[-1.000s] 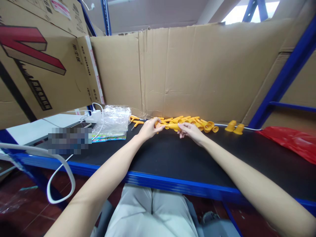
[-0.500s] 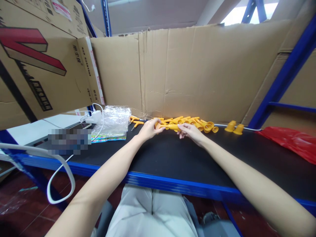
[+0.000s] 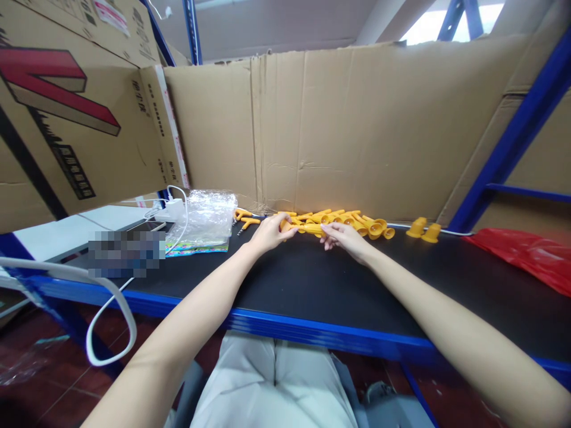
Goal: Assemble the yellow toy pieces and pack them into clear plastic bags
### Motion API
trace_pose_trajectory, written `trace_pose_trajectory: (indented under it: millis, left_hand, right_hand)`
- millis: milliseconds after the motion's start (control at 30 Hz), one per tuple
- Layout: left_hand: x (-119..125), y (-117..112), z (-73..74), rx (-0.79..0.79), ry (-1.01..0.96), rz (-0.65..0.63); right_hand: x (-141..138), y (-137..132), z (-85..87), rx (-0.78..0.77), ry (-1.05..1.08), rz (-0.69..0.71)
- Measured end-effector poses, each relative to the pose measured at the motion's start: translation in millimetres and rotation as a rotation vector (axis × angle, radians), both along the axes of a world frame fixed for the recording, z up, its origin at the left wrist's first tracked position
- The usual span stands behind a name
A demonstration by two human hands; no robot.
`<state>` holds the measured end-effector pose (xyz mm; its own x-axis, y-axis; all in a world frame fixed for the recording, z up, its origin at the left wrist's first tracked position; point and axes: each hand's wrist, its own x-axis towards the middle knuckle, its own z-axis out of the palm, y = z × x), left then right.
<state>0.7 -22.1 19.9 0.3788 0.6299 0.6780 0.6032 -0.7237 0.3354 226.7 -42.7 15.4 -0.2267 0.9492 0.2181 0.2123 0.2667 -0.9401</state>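
Between my two hands, in the head view, lies a slim yellow plastic piece [image 3: 311, 228], held roughly level just above the black tabletop. My left hand [image 3: 269, 232] is closed around its left end, thumb and fingers pinching it. At the other end, my right hand [image 3: 347, 239] grips it between thumb and fingertips. The fingers hide both ends. Right behind the hands is a pile of yellow plastic parts [image 3: 376, 227], some cup-shaped and some like handles. Left of my left hand lie a few yellow handles [image 3: 250, 222] with thin metal spirals.
Two yellow cups [image 3: 430, 233] stand at the right, near a red plastic bag [image 3: 524, 252]. Clear plastic bags [image 3: 207, 217] and a white plug adapter [image 3: 173, 210] with cables lie at the left. A cardboard wall [image 3: 357, 131] closes off the back; a blue metal edge [image 3: 312, 331] runs along the front.
Almost nothing differs. Both hands keep the same grip on the yellow piece in the same spot, and the view has shifted only very slightly.
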Motion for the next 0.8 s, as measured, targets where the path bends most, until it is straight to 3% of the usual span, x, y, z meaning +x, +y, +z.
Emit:
trace_pose_trajectory:
  millis: [300, 533, 633, 800]
  left_hand:
    - [-0.1, 0.6, -0.7, 0.001, 0.023, 0.011]
    - [1.2, 5.4, -3.0, -0.049, -0.012, 0.062]
    - [-6.2, 15.2, -6.4, -0.037, -0.052, 0.186]
    - [-26.3, 31.7, -13.3, -0.199, 0.068, 0.574]
  right_hand:
    - [-1.3, -0.7, 0.1, -0.029, 0.018, -0.012]
    - [2.8, 2.0, 8.2, -0.027, 0.295, -0.06]
    - [12.9, 6.5, 15.5, 0.084, 0.386, -0.197]
    - [22.8, 22.3, 19.8, 0.362, 0.278, -0.375]
